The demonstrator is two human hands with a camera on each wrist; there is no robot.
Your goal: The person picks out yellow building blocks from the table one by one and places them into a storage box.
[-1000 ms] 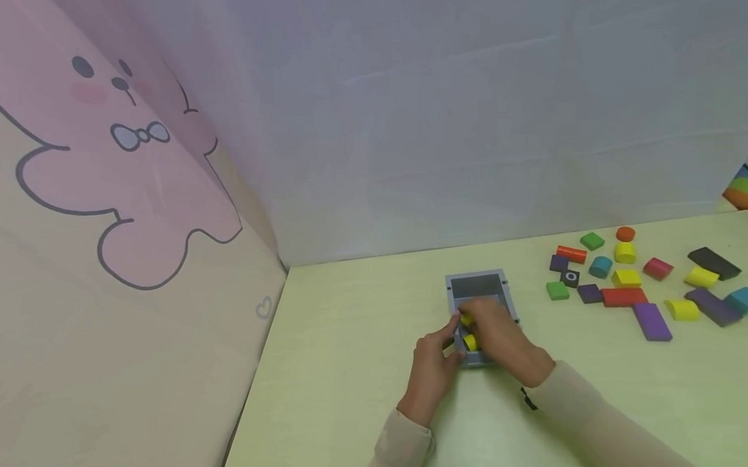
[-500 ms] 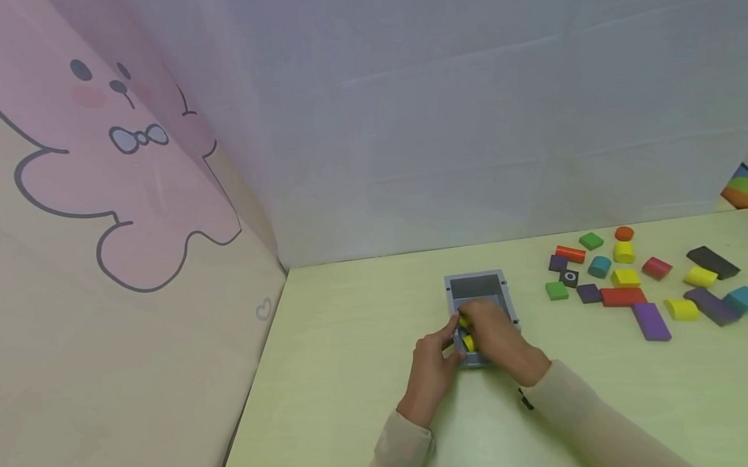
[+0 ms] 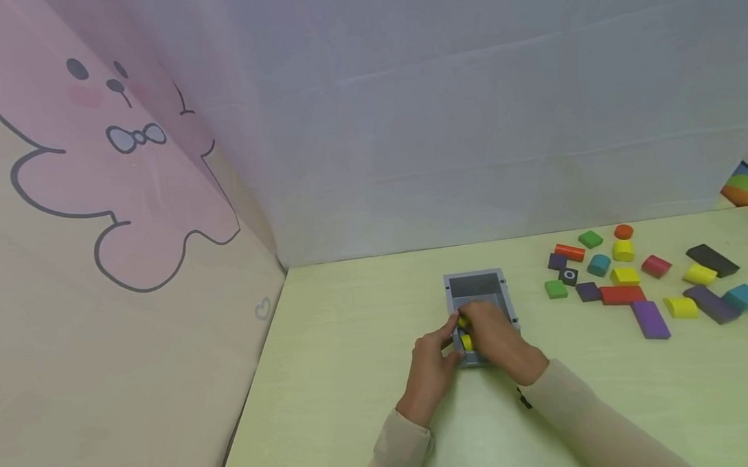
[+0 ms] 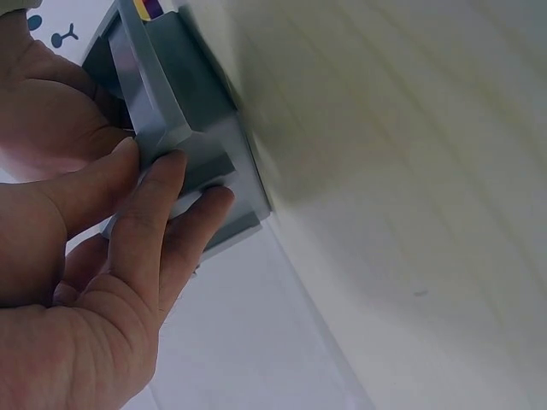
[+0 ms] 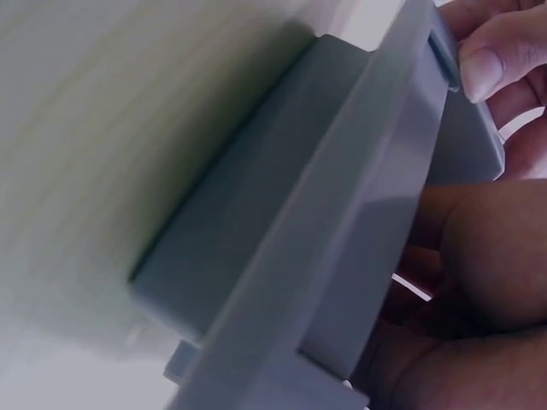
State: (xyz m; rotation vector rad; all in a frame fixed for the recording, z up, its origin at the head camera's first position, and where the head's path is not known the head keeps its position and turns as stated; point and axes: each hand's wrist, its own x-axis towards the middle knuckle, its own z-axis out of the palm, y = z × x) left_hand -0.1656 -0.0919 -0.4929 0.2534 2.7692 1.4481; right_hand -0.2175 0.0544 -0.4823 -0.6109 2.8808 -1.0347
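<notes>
A grey rectangular box [image 3: 476,286] stands on the table before me. My left hand [image 3: 429,373] grips its near left edge; in the left wrist view the thumb lies on the rim and the fingers [image 4: 145,218] against the outer wall. Reaching inside from the right, my right hand [image 3: 500,341] has its fingers curled down at a yellow block [image 3: 463,322], mostly hidden under them. Closer to me in the box lies another yellow block [image 3: 467,342]. The right wrist view shows the box wall [image 5: 265,205] covering my right fingertips.
Several coloured blocks lie spread at the right, among them a red bar [image 3: 623,295], a purple block [image 3: 651,319] and a dark bar [image 3: 712,260]. A pale curtain [image 3: 426,160] hangs behind the table [image 3: 332,369]. At the left is a cloth with a pink rabbit [image 3: 134,184].
Both hands stay at the box with almost no movement. The right hand shifts very slightly, and less of the yellow block at its fingers shows.
</notes>
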